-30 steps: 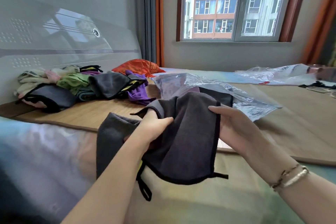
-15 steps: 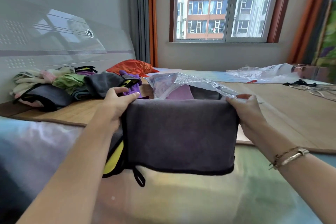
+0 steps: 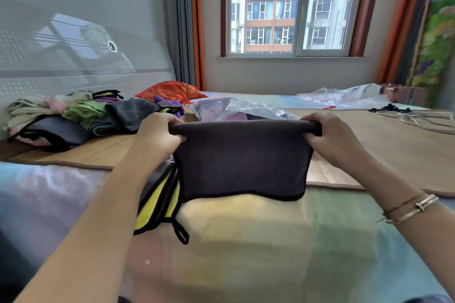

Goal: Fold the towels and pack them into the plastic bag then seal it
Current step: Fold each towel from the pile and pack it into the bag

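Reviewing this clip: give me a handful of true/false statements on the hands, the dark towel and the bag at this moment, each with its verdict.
1. Both hands, left and right, grip the top fold of the dark grey towel with black trim. True.
2. The dark grey towel lies flat on the bamboo mat. False: it is held up and hangs from the hands.
3. The clear plastic bag behind the towel already holds a purple cloth. True.
4. The pile of unfolded cloths sits to the person's right. False: it is to the left, by the headboard.
5. The bracelets are on the left wrist. False: they are on the right wrist.
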